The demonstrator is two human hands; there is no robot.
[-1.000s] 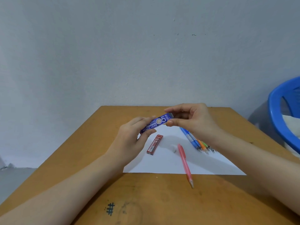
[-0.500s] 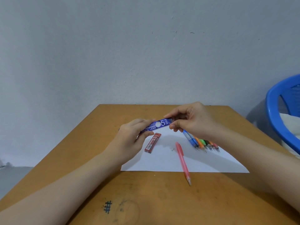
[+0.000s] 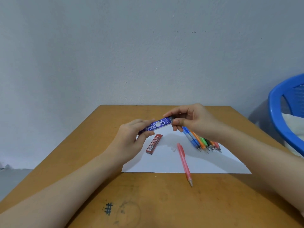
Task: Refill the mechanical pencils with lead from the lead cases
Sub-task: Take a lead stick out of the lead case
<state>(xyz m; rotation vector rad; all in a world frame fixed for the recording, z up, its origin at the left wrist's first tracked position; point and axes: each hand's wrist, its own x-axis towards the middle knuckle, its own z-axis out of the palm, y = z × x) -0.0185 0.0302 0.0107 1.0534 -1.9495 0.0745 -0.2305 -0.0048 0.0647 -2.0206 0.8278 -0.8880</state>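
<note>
The left hand (image 3: pixel 131 139) grips the lower end of the blue lead case (image 3: pixel 158 125) above the desk (image 3: pixel 82 153); the right hand (image 3: pixel 195 122) pinches its cap end, fingers hiding both ends. The red lead case (image 3: pixel 154 143) and pink mechanical pencil (image 3: pixel 184 162) lie on the paper (image 3: pixel 164 163); the right hand hides the tops of the other pencils (image 3: pixel 202 142).

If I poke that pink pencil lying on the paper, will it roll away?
Probably a little. The pink mechanical pencil looks slim and rounded, so a sideways poke would likely roll it across the flat white paper. It looks like thin plastic, so it is probably light and stiff, not bendy. Its narrow tip may be the fragile part.
</note>
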